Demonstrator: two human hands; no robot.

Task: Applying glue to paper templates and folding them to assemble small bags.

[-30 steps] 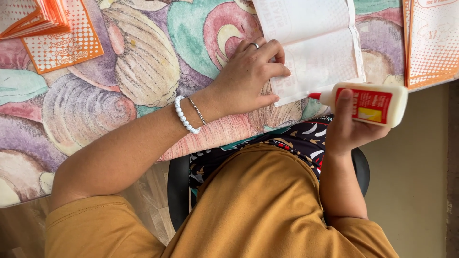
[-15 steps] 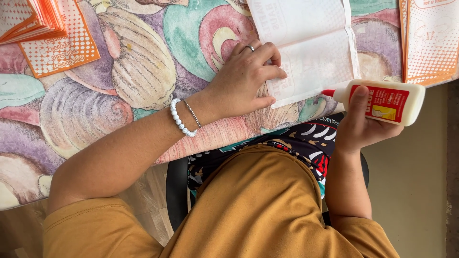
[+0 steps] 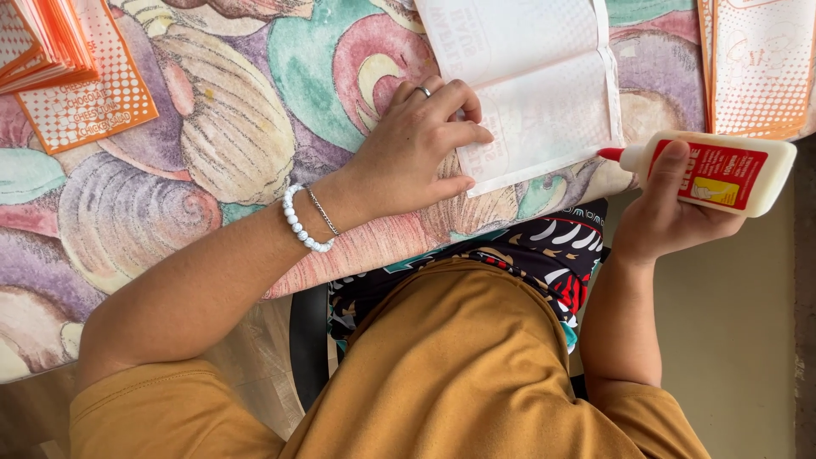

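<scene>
Here, smooth plastic glue bottle (image 3: 722,174), flat paper bag (image 3: 535,85)

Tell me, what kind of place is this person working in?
Probably a small craft or packaging table at home or in a shop. A tablecloth printed with seashells covers it, orange dotted paper bags lie stacked, the right hand holds a glue bottle, and the left hand presses a white paper bag.

A home craft table: shell-patterned tablecloth (image 3: 212,153), stacked orange paper bags (image 3: 51,42), glue bottle (image 3: 714,172).
</scene>
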